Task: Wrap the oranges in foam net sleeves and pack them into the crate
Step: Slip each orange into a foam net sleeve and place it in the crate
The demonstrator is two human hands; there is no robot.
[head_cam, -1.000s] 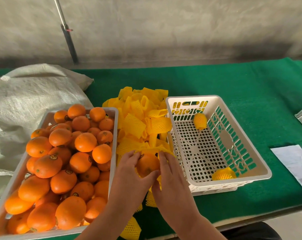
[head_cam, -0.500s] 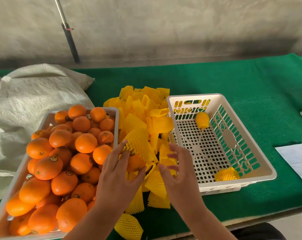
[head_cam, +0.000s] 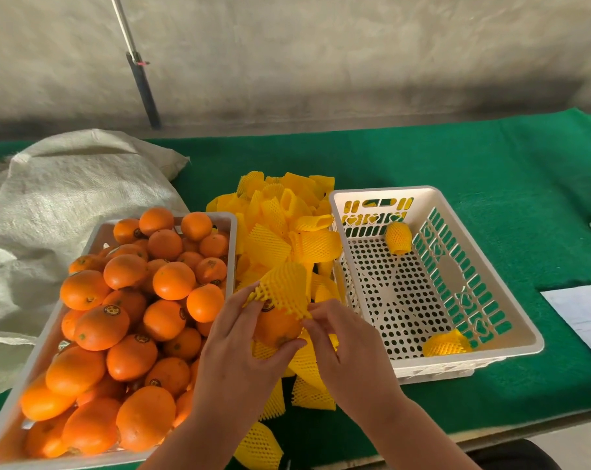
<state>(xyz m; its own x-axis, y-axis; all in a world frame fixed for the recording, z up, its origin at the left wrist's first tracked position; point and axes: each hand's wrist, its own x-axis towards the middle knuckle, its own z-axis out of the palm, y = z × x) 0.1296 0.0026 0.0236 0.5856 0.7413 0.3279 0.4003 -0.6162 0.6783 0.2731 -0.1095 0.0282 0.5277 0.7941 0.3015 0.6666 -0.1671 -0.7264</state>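
Head view: left hand (head_cam: 235,351) gripped orange (head_cam: 276,325); right hand (head_cam: 343,347) pinched sleeve (head_cam: 284,290) rim. Since half second earlier, sleeve drawn further over orange top, lower half bare. Wrapping under way; crate (head_cam: 511,313) right of hands held two wrapped oranges.

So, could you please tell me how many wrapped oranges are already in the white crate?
2. One wrapped orange lies at the far end of the white crate, the other wrapped orange in its near right corner. None looks hidden, as the crate floor is otherwise bare.
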